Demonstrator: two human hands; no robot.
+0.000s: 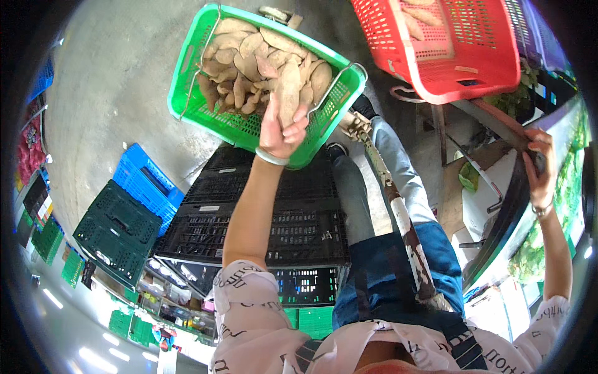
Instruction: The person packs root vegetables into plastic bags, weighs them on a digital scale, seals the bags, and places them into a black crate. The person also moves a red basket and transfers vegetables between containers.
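In my left hand (280,135) I hold a long, pale brown sweet potato (289,89), fingers wrapped around its lower end. It is over a green plastic basket (343,96) with wire handles, partly filled with more brown tubers (243,61) like sweet potatoes. Off to the right, my right hand (542,168) curls over the dark edge (516,131) of a stand or counter. Its palm is partly hidden.
A red plastic basket (490,84) with a few tubers stands at upper right. Black crates (303,224) are stacked beside my legs, near a blue crate (145,180) and a dark green crate (117,229). A paint-worn metal pole (402,219) runs up between my legs.
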